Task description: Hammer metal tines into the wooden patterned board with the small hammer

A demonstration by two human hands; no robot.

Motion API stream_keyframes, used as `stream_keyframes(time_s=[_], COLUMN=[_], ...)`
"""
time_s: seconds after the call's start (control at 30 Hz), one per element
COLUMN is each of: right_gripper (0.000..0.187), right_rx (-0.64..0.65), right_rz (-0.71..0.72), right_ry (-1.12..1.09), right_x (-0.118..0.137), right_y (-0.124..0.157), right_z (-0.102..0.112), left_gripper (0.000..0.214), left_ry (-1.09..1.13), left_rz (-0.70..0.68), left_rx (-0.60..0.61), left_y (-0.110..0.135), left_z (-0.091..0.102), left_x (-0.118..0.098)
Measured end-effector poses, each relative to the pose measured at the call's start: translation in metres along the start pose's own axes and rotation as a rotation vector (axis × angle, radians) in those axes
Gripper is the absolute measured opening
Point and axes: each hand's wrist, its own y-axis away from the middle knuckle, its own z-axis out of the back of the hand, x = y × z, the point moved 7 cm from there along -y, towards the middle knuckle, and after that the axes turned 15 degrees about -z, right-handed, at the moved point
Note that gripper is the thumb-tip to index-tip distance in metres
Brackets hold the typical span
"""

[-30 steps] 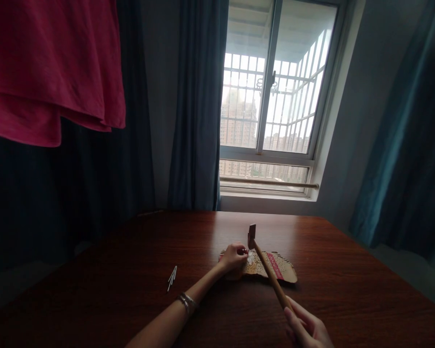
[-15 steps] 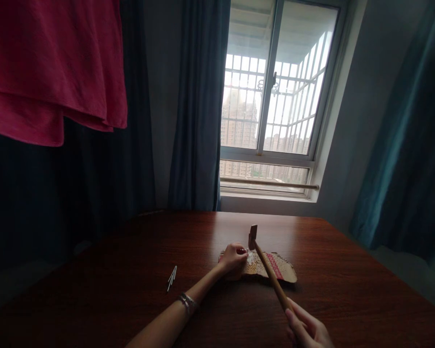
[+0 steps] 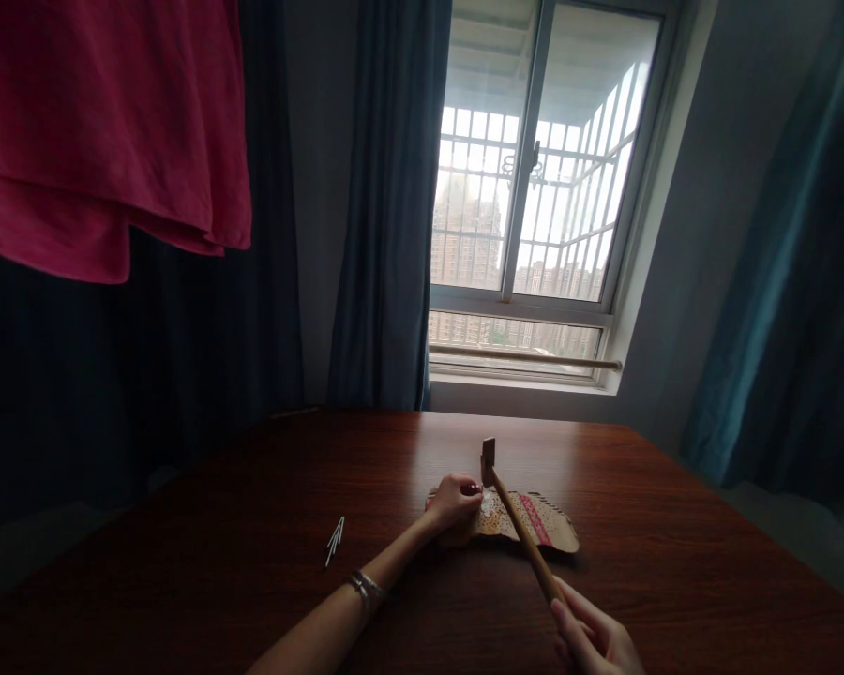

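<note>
My right hand is wrapped round the wooden handle of a hammer. The hammer's head is raised a little over the cardboard, just right of my left fingertips. My left hand rests at the left part of a torn piece of cardboard, thumb and fingers pinched together; what they pinch is too small to make out. The cardboard is pitted with many small holes and has a red printed band. A clear, shiny patch shows beside my fingertips.
Several thin, light metal pieces like nails lie on the brown wooden table, left of my forearm. Behind the table are a barred window and blue curtains. A pink towel hangs at upper left.
The view has shifted very slightly. The hammer's head has moved slightly to the left, close to my left fingertips; both hands keep their hold.
</note>
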Motion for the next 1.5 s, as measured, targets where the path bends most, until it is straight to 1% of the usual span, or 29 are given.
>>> stream_keyframes(time_s=[0.13,0.27,0.47,0.63,0.77,0.87,0.97,1.1,1.23,1.5], right_gripper=[0.069,0.071,0.071,0.069,0.071,0.074,0.072,0.068,0.067,0.061], right_rx=[0.005,-0.004,0.051,0.056,0.040,0.050,0.071,0.065,0.068,0.069], right_rz=[-0.013,-0.015,0.000,-0.035,-0.073,-0.102,-0.089,-0.055,-0.059,-0.036], right_ry=[-0.021,0.029,0.062,0.076,0.045,0.037,0.050,0.038,0.023,0.013], right_x=[0.003,0.010,0.013,0.013,0.011,0.006,0.005,0.006,0.006,0.014], right_y=[0.002,0.004,0.003,0.005,0.003,-0.001,-0.003,-0.003,-0.003,0.003], right_z=[-0.002,-0.004,-0.005,-0.005,-0.002,-0.001,0.000,0.002,0.002,0.001], left_gripper=[0.018,0.017,0.016,0.016,0.015,0.015,0.015,0.015,0.015,0.016], left_ry=[-0.002,-0.004,0.033,0.012,0.019,0.021,0.024,0.023,0.013,0.030], left_rz=[0.004,-0.016,-0.065,-0.052,-0.045,-0.010,0.006,-0.026,-0.014,-0.053], left_rx=[0.017,0.014,0.006,0.020,0.024,0.033,0.038,0.031,0.043,0.039], left_y=[0.001,0.000,0.000,0.000,0.000,0.001,0.001,0.001,0.001,0.001], left_z=[0.001,0.001,-0.002,-0.002,0.000,-0.001,-0.002,0.000,0.001,0.000], left_x=[-0.001,-0.003,-0.002,-0.001,-0.006,-0.005,-0.004,-0.007,-0.009,-0.010])
